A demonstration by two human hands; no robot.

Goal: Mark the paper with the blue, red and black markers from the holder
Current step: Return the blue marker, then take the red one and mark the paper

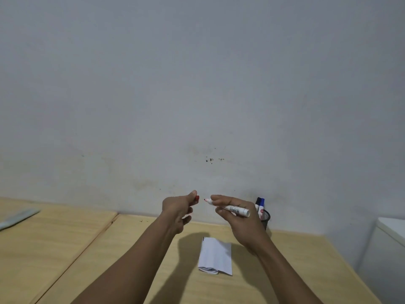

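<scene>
My right hand [237, 218] holds a white-bodied red marker [232, 208] with its red tip bare and pointing left. My left hand [178, 208] pinches the red cap [197, 198] a short gap from that tip. Both hands are raised above the table. Below them a folded white paper [215, 255] lies flat on the wooden table [285, 270]. A black mesh holder [265, 217] stands by the wall behind my right hand, with a blue-capped marker [262, 201] and a black-capped marker [258, 201] upright in it.
A grey wall rises right behind the table. A seam splits the tabletop to the left. A pale flat strip [18, 217] lies at the far left. A white cabinet or appliance [390, 249] stands beside the table's right edge.
</scene>
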